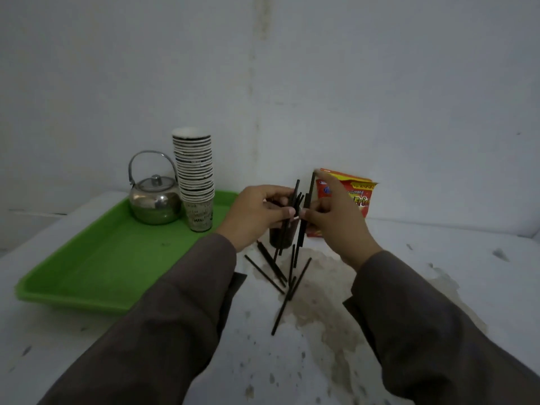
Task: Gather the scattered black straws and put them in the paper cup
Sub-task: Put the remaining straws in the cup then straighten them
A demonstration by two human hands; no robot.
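My left hand (257, 213) grips a bundle of black straws (295, 200), held upright above a dark paper cup (287, 238) that is mostly hidden behind both hands. My right hand (333, 214) pinches more upright black straws (306, 206), with its index finger resting on the top of the tallest one. Several loose black straws (277, 270) lie scattered on the stained white table (321, 331) just in front of the cup.
A green tray (96, 273) on the left carries a steel kettle (155, 200) and a tall stack of paper cups (195, 176). A red noodle packet (350, 194) leans against the wall behind my right hand.
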